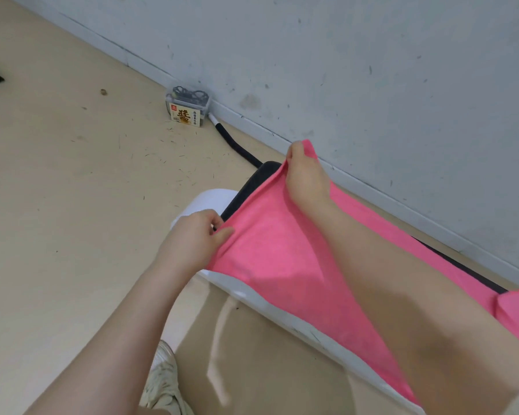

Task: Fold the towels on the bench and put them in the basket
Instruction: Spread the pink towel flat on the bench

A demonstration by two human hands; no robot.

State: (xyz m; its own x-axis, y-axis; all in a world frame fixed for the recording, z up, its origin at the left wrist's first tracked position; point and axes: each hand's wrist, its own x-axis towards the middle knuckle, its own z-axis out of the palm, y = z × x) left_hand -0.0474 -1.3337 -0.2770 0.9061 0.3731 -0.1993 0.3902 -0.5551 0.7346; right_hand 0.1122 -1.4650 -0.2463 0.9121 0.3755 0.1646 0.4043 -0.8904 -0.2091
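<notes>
**A:** Pink towel laid along the bench, and both hands are on its short end. Left hand pinches the near corner between thumb and curled fingers.

**B:** And the right hand reaches across to the far corner by the wall, fingers closed on the cloth, lifting it a touch.

**A:** A corner in each hand keeps that edge taut, so I'd judge a fold along the length is being set up.

**B:** Agreed. The bench's dark pad shows just past the edge. No basket in view, so stowing looks some way off.

**A:** The far end is already curling up at the right.
</notes>
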